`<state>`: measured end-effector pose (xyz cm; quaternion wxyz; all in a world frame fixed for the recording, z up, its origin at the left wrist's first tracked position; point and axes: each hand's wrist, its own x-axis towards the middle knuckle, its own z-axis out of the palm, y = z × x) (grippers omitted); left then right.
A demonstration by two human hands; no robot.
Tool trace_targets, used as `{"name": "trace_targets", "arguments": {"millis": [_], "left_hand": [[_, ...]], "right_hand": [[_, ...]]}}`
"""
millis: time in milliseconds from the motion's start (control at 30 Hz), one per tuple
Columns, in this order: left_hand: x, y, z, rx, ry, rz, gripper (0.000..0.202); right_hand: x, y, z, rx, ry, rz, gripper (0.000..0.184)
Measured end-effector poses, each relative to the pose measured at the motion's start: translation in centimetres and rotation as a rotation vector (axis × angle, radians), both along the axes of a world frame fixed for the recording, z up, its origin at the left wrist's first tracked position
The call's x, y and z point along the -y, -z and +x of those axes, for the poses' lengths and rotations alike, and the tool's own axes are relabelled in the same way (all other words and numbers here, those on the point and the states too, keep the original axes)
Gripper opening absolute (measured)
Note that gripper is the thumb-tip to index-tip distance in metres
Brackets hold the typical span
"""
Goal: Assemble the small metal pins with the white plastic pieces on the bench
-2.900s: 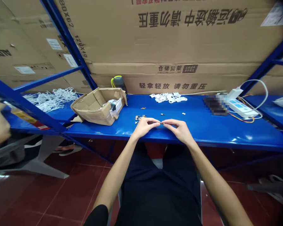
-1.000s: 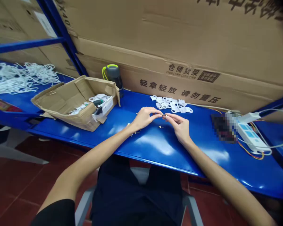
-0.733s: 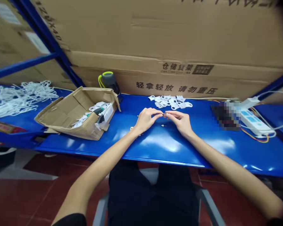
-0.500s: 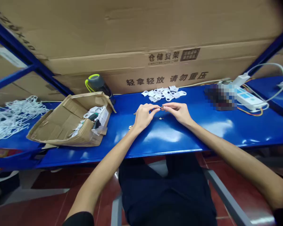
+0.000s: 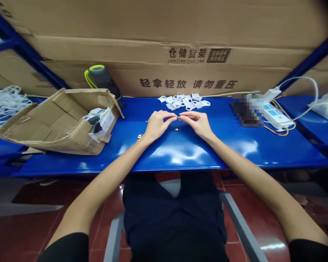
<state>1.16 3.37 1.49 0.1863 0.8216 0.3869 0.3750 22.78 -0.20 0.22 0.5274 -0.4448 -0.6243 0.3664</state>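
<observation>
My left hand [image 5: 157,125] and my right hand [image 5: 199,124] meet above the blue table, each pinched at the fingertips. Between them is a small slim brass-coloured pin [image 5: 178,117], gripped from both ends; its exact kind is too small to make out. Just below it on the table lies a tiny white-and-brass piece [image 5: 177,129]. More small pieces [image 5: 140,137] sit beside my left wrist, partly covered by it. Beyond my hands is a loose pile of white plastic parts with round holes [image 5: 190,105].
On the left stands an open cardboard box [image 5: 51,127] with tools and white scraps inside. Behind it leans a dark cylinder with a lime strap [image 5: 105,80]. A white power strip [image 5: 274,115] with cables lies at the right. Large cardboard [image 5: 112,54] walls the back.
The whole view has shifted, so the table things appear further left and higher. Both hands keep their pinch on the small pin, which stays between them.
</observation>
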Motion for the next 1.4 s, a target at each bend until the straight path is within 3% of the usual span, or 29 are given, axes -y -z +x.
{"name": "trace_targets", "arguments": {"millis": [567,767,1033,1400], "left_hand": [[0.5,-0.7,0.9,0.062,-0.030,0.036,0.017],[0.4,-0.8,1.1,-0.079,-0.059,0.099,0.018],[0.2,0.2,0.2,-0.180,-0.058,0.206,0.022],[0.8,-0.4,0.4,-0.196,-0.105,0.209,0.022]], "right_hand": [[0.2,0.2,0.4,0.005,0.035,0.078,0.043],[0.1,0.4,0.2,0.051,0.070,0.129,0.040],[0.7,0.1,-0.4,0.242,0.141,0.236,0.031],[0.8,0.1,-0.5,0.208,0.143,0.251,0.033]]}}
